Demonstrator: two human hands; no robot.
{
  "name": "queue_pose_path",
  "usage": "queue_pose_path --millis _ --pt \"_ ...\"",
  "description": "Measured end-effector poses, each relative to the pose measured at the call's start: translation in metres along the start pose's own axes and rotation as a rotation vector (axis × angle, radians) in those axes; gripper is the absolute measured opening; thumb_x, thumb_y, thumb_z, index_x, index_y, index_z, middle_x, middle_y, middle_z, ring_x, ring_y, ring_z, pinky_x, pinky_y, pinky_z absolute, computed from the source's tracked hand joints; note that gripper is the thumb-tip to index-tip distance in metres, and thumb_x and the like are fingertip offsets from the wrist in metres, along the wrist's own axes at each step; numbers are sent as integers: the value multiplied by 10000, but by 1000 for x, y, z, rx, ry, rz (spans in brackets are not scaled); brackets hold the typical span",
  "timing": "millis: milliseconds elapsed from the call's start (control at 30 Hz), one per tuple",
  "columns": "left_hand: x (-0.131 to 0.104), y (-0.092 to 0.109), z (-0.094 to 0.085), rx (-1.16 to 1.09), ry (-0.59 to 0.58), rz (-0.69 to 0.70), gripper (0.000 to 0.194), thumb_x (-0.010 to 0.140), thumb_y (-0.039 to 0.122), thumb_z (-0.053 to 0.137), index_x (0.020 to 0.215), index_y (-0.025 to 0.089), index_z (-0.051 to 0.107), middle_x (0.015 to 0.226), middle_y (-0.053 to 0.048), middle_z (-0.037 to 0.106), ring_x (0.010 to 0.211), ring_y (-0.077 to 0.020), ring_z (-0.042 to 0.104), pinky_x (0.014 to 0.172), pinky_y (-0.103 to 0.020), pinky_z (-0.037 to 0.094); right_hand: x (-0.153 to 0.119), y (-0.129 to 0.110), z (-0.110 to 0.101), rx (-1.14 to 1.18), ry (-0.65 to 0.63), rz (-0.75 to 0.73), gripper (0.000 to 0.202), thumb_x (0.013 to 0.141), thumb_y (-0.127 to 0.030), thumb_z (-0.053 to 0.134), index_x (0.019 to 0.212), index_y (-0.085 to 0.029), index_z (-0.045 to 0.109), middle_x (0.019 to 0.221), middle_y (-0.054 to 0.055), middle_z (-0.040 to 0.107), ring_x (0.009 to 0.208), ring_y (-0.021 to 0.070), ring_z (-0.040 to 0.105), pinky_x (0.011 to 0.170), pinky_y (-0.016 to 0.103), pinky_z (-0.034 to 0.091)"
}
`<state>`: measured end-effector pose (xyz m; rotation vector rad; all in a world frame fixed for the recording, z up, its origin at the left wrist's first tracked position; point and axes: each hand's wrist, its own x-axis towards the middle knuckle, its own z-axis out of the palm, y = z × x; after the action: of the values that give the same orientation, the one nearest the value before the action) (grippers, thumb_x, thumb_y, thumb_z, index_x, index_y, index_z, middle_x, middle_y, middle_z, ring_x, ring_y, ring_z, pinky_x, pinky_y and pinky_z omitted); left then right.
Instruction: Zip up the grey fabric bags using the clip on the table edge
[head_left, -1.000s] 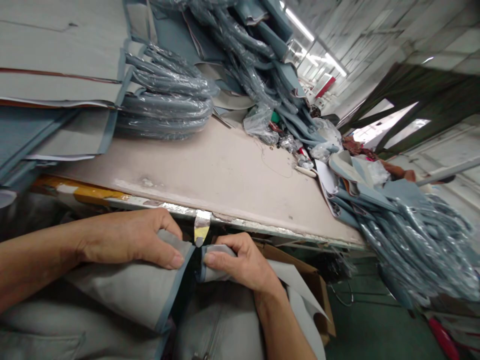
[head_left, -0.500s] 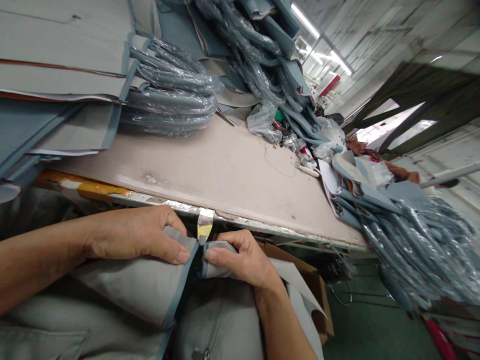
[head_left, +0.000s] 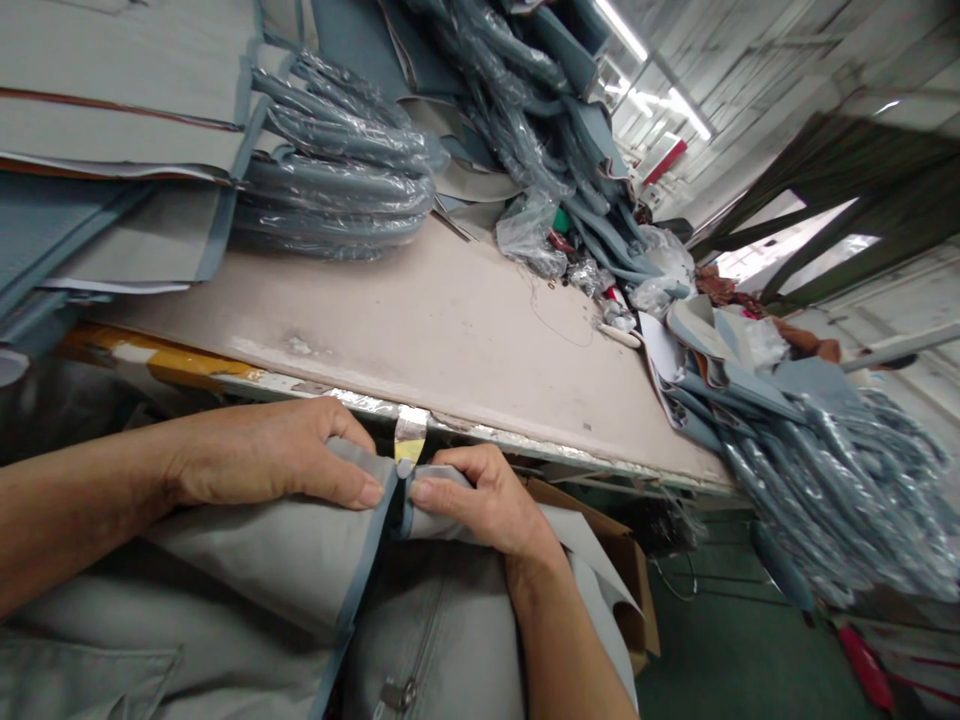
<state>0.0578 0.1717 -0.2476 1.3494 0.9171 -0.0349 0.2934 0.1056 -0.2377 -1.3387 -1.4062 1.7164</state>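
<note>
- Two hands pinching one grey fabric panel (head_left: pixel 262 560) with blue edge binding, low in front of the workbench (head_left: pixel 450 330) edge.
- Left hand (head_left: pixel 262 465) clenched on the panel's top corner, thumb on the binding; fingers beneath hidden.
- Right hand (head_left: pixel 480 500) grasping the folded facing edge, fingertips tucked out of sight.
- Panel's lower part cut off by the frame.
- Plastic-wrapped blue handles (head_left: pixel 337 185) heaped behind; no legible writing anywhere.
- Cardboard box (head_left: pixel 607 560) partly hidden under fabric.

- Left hand (head_left: pixel 277 465) pinches a grey panel (head_left: pixel 262 560) by its blue-trimmed edge.
- Right hand (head_left: pixel 480 500) grips a second panel (head_left: pixel 442 525), the edges meeting.
- Bench (head_left: pixel 450 340) carries wrapped handles (head_left: pixel 337 190).
</note>
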Motion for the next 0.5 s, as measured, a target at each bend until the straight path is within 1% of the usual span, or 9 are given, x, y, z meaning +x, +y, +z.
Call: queue_pose_path --millis 167,333,500 --pt "-7 6 2 -64 34 -20 409 669 546 827 714 154 721 656 -22 595 637 -169 499 556 -196 332 1 0 -2 8 -7 1 596 666 -657 895 586 -175 554 552 -70 381 546 71 293 494 244 211" --pt "-8 5 2 -66 30 -23 420 681 548 830 730 141 738 672 -32 608 640 -162 492 562 -190 297 2 -1 -1 7 -2 18 598 647 -662 896 581 -173 558 547 -68 375 543 72 288 494 249 204" --pt "-7 4 2 -88 32 -27 416 684 542 833 725 141 730 650 -20 588 607 -143 472 545 -181 288 3 -1 1 11 7 24 594 646 -658 897 587 -172 560 555 -65 384 544 71 293 494 252 208"
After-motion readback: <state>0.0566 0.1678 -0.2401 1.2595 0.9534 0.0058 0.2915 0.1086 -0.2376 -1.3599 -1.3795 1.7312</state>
